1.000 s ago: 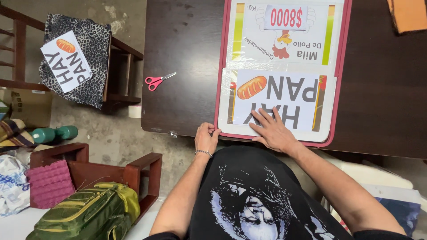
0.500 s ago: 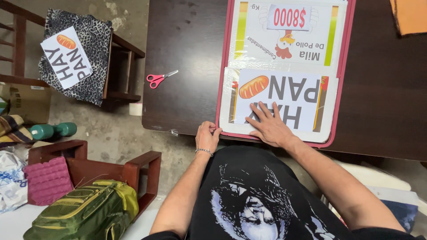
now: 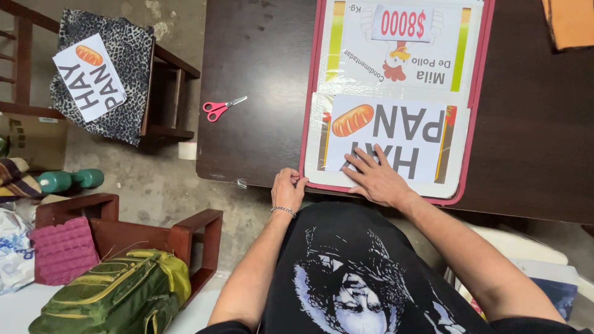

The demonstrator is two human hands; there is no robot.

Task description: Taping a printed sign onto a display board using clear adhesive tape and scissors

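Head view, looking down over the person's torso. The left hand (image 3: pixel 288 188), fingers curled, pinches the near left corner of the pink-edged sign board (image 3: pixel 476 93) at the edge of the dark table (image 3: pixel 260 74); whether it grips the film or the board itself cannot be told. The right hand (image 3: pixel 377 178), at 3 o'clock from the left, lies flat with fingers spread, pressing on the bread sign sheet (image 3: pixel 396 133), which rests on the near half of the board under a glossy clear film. As a judgement, the sheet is already placed and largely covered, and smoothing and fixing of the near edge remain. At 12 o'clock from this sheet, the chicken price poster (image 3: pixel 402 49) fills the board's far half. Red scissors (image 3: pixel 223 107) lie on the table at 10 o'clock from the left hand, well apart. A green backpack (image 3: pixel 117 297) sits closed at 7 o'clock, contents hidden. On a chair (image 3: pixel 167 93) at far left lies a second bread sign (image 3: pixel 90 77).
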